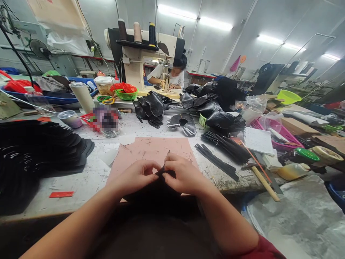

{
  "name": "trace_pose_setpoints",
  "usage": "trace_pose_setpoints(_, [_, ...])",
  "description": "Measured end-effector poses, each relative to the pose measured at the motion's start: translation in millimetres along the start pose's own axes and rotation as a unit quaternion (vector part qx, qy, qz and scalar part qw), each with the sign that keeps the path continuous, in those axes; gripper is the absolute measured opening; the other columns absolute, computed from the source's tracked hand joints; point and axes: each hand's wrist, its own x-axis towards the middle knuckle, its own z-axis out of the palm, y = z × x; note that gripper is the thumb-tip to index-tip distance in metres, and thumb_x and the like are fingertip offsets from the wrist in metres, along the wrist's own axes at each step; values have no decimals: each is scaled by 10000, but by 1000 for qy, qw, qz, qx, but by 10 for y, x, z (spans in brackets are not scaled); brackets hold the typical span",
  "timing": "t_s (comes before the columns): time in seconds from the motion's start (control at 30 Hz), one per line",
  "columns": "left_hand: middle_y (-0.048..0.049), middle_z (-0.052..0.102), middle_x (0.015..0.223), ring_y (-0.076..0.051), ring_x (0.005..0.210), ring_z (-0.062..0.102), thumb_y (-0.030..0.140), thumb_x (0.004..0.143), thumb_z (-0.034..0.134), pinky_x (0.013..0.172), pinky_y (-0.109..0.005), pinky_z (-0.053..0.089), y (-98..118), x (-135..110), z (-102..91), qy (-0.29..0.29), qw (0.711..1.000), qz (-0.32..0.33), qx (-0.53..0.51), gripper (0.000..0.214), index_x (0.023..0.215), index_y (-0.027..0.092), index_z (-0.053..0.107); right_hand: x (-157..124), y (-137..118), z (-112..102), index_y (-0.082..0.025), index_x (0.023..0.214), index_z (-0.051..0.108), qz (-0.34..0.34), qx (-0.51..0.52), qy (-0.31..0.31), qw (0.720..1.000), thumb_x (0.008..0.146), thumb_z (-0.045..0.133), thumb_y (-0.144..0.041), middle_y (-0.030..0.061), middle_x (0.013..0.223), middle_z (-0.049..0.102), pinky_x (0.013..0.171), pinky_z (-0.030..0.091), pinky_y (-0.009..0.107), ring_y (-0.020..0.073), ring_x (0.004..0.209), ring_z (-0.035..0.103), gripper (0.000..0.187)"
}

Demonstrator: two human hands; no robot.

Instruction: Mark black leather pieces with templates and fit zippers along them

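Pinching a black piece (152, 189), both nearly closed hands (184, 172) point its gripped edge forward, its long axis unclear.

- Two bare hands: left hand (141, 174), right hand (185, 174); one black piece (153, 190) between.
- One near sewing machine (132, 66); three thread spools (137, 32) on top.
- One co-worker (179, 77).
- Five lit tubes (215, 23) overhead.
- One each: hammer (265, 183), notebook (258, 140), pink sheet (151, 147), red strip (61, 194), tumbler (82, 98).
- One black stack (59, 147) at left, layers too overlapped to count.

White worktable (90, 187) under pink sheet (153, 148)
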Motion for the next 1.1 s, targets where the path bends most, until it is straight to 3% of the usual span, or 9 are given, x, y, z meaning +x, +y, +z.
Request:
trace_pose_setpoints(0.2, [31, 516, 639, -118, 615, 468, 270, 670, 538, 569, -222, 371, -1, 78, -11, -6, 998, 65, 15, 148, 757, 157, 578, 13, -23, -14, -157, 674, 536, -2, -29, -36, 999, 738, 514, -107, 5, 752, 473, 601, 379, 233, 110, 673, 467, 85])
trace_pose_setpoints(0.3, [19, 547, 649, -131, 644, 496, 311, 687, 540, 591, -229, 384, -27, 107, -6, 0, 999, 47, -13, 158, 683, 156, 563, 12, -9, -40, -158, 681, 541, 5, -21, -32, 999, 747, 525, -140, 17, 818, 480, 630, 400, 242, 112, 697, 478, 70])
trace_pose_setpoints(0.47, [10, 550, 643, -140, 639, 492, 343, 689, 530, 573, -234, 372, -30, 98, -7, 0, 1000, 8, -8, 218, 741, 146, 607, 5, 52, -89, -168, 638, 523, 19, 3, -23, 1000, 699, 574, -164, 12, 842, 482, 643, 407, 254, 118, 713, 488, 79])
trace_pose_setpoints(0.77, [50, 440, 553, -103, 535, 409, 262, 682, 507, 494, -209, 316, 17, 112, -22, -28, 999, 27, 5, 191, 812, 148, 589, 27, 70, -65, -171, 629, 488, 32, 0, -38, 999, 725, 545, -140, 4, 814, 505, 604, 379, 241, 106, 676, 475, 116])
trace_pose_setpoints(0.93, [36, 507, 632, -110, 602, 450, 264, 696, 523, 548, -210, 344, -3, 161, -29, -48, 995, 78, 30, 111, 729, 166, 563, 31, 60, -39, -165, 643, 534, 13, -20, -51, 998, 730, 531, -115, 2, 789, 484, 597, 379, 235, 103, 666, 463, 101])
trace_pose_setpoints(1.1, [29, 508, 601, -122, 600, 457, 325, 710, 514, 547, -224, 341, -72, 198, -5, -15, 999, 28, 9, 181, 658, 158, 560, -3, 106, -43, -164, 636, 567, 20, -48, -4, 999, 706, 589, -161, 18, 817, 481, 670, 408, 268, 130, 734, 475, 73])
